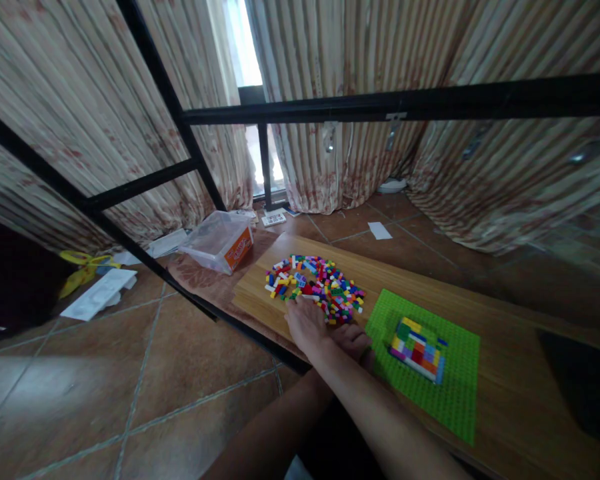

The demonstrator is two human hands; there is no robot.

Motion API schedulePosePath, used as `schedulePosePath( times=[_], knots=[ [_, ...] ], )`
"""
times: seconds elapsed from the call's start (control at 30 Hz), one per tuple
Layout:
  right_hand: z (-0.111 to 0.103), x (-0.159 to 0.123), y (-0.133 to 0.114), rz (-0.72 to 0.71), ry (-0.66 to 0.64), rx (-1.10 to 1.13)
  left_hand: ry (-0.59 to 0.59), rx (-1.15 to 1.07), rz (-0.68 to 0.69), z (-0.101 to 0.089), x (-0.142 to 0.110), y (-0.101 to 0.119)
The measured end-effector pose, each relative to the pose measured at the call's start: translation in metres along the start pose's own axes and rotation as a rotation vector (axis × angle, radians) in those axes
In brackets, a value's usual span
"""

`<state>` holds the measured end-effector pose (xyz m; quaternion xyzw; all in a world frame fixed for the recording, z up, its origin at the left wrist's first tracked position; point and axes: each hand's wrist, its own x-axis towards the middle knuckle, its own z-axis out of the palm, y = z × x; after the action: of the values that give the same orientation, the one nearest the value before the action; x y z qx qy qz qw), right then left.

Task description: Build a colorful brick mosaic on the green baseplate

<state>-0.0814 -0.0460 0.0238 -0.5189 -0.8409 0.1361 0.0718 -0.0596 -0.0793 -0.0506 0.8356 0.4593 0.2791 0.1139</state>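
Note:
My right forearm crosses over my left. At the near left edge of a loose pile of toy building bricks [325, 280], my right hand [306, 323] has its fingers bent down into the bricks; what they pinch is too small to make out. My left hand [353, 339] rests by the pile's near right side, fingers curled, its contents hidden. To the right lies a green studded baseplate [460, 373]. A low rectangular build of multicoloured bricks [418, 351] sits on it, with a single blue brick [443, 342] beside its far right corner.
The wooden table [505, 373] carries a dark flat object [580, 380] at its right end. Beyond the left end stands a clear plastic bin [210, 240] with an orange label. Black metal bars [330, 111] run across in front of the curtains. White packaging [97, 293] lies on the tiled floor.

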Motion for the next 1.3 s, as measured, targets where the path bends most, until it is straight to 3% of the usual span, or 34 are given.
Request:
schedulePosePath(
  times=[0.3,0.53,0.77,0.93,1.3],
  knots=[
    [0.000,-0.008,0.002,-0.003,0.094,0.146,0.054,-0.038,0.043,0.000,0.000,0.000],
    [-0.004,-0.043,0.006,-0.039,0.203,0.297,0.101,0.049,-0.002,-0.005,0.000,0.014],
    [-0.001,-0.070,0.008,0.184,0.301,0.287,0.100,0.128,0.007,-0.010,0.003,0.016],
    [0.003,-0.070,0.016,0.334,0.266,0.244,0.067,0.188,0.026,-0.013,0.004,0.016],
    [-0.003,-0.072,0.015,0.278,0.263,0.265,0.084,0.163,-0.022,-0.007,0.008,0.019]
  ],
)
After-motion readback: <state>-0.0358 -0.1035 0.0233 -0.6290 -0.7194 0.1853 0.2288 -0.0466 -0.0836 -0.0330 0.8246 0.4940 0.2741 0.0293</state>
